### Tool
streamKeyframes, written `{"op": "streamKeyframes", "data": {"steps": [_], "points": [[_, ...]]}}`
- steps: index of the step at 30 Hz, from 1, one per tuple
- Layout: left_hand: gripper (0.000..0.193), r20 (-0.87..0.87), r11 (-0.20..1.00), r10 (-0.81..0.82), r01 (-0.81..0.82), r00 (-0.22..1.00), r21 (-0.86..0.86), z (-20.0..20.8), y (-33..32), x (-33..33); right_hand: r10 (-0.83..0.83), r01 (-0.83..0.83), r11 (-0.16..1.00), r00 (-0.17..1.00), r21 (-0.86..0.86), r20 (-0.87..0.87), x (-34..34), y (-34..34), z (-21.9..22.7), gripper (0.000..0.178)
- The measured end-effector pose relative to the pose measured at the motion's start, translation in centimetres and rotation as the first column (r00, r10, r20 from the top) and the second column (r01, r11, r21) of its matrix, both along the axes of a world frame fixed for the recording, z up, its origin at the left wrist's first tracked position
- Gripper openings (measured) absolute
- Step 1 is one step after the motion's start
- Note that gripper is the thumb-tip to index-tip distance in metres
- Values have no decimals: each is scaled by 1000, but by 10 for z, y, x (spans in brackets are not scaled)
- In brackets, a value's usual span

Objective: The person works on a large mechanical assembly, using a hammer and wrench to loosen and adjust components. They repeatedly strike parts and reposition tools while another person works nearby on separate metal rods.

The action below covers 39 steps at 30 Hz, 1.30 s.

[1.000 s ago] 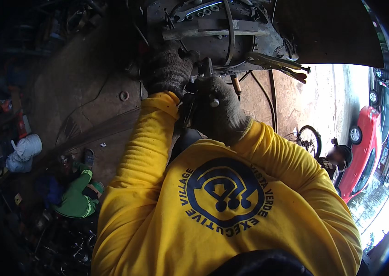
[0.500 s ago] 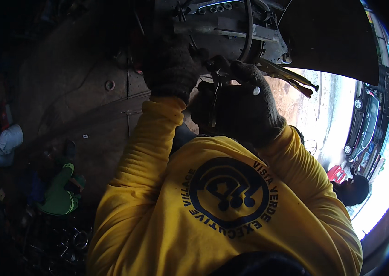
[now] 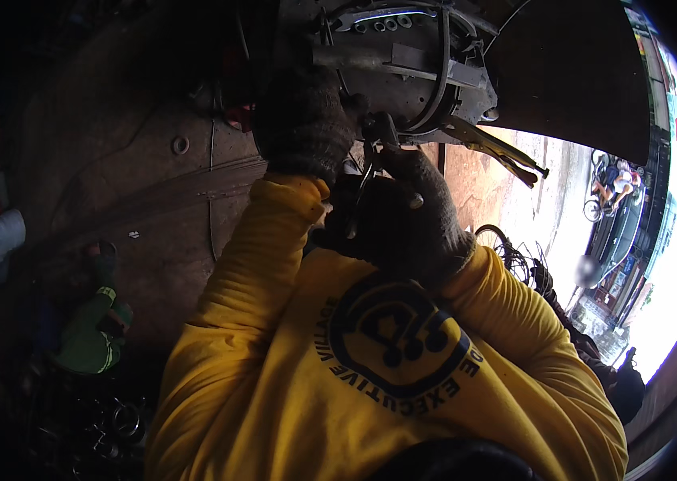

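Note:
My left hand (image 3: 306, 124), in a dark knitted work glove, is closed against the lower edge of a dark metal assembly (image 3: 390, 84). What its fingers grip is hidden in shadow. Just right of it and lower, my gloved right hand (image 3: 419, 216) wraps round a pair of pliers (image 3: 364, 188). The jaws point up at a small dark part by the assembly's edge; whether they bite on it I cannot tell. Locking pliers (image 3: 487, 147) with long handles stick out from the assembly's right side. A curved black hose or cable (image 3: 441, 76) loops across its front.
A wrench (image 3: 394, 13) and several nuts or sockets (image 3: 390, 24) lie on top of the assembly. A dark panel (image 3: 571, 80) stands at the right. A ring (image 3: 181, 145) lies on the brown floor. A person in green (image 3: 94, 333) is low at left; a rider (image 3: 615, 184) shows outside.
The pliers and my right hand have shifted slightly left and tilted. My left hand stays closed at the assembly. Outside, a rider has appeared; the dark-haired head at right is gone from its place.

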<state>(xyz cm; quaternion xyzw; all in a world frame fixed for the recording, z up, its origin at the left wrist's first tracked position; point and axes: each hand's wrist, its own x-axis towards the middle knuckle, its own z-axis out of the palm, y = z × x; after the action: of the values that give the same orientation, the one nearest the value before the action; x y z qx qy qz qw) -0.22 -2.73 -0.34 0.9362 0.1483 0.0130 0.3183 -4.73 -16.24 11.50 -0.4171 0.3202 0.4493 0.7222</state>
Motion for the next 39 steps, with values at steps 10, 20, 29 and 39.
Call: {"op": "streamKeyframes", "data": {"steps": [10, 20, 29, 39], "points": [[45, 95, 999, -10, 6, 995, 42, 1, 4, 0, 1, 23, 987, 989, 162, -148, 15, -11, -6, 30], [51, 131, 999, -30, 27, 991, 27, -4, 4, -3, 698, -238, 713, 147, -660, 701, 14, -27, -14, 44], [57, 278, 994, -49, 20, 959, 107, 2, 7, -7, 668, -181, 742, 124, -646, 733, 10, -44, -43, 69], [54, 59, 990, -41, 48, 997, -129, -3, 8, -1, 620, -256, 784, 298, -565, 726, 28, -32, -12, 56]]}}
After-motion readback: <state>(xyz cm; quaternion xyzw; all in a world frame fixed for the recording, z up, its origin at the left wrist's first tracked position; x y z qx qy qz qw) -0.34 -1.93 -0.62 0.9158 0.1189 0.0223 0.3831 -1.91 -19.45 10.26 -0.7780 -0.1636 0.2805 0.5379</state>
